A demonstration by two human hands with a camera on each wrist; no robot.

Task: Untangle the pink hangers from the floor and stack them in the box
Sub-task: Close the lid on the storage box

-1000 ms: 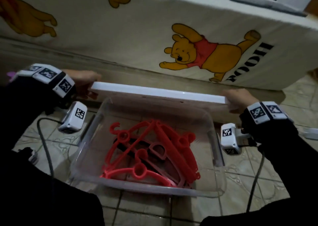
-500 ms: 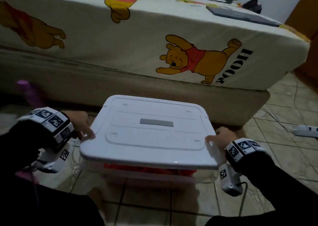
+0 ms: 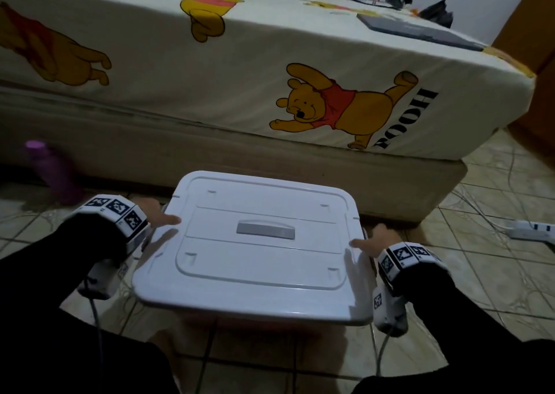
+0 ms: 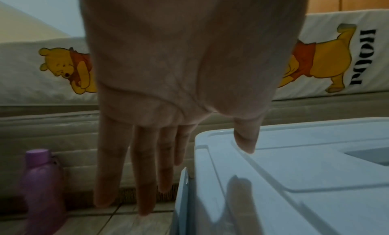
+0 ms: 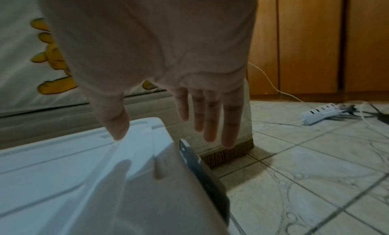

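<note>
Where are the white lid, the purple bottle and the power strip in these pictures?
white lid (image 3: 264,261): head view, on its flat top, below the grey handle recess.
purple bottle (image 4: 42,185): left wrist view, on the middle of its body.
power strip (image 5: 320,113): right wrist view, on the middle of its white casing.

Both my arms were in long black sleeves (image 3: 45,261) that ran right to the wrists. Each wrist had a chunky white band (image 3: 115,210) covered in square black-and-white tag markers, at least 3 showing on the left and 3 on the right (image 3: 404,257). Under each band hung a white camera pod (image 3: 387,309) with its own little tag, plus a thin grey cable (image 3: 379,354) trailing off the bottom. Left hand (image 3: 156,215) and right hand (image 3: 377,240) were bare, no gloves.
</note>
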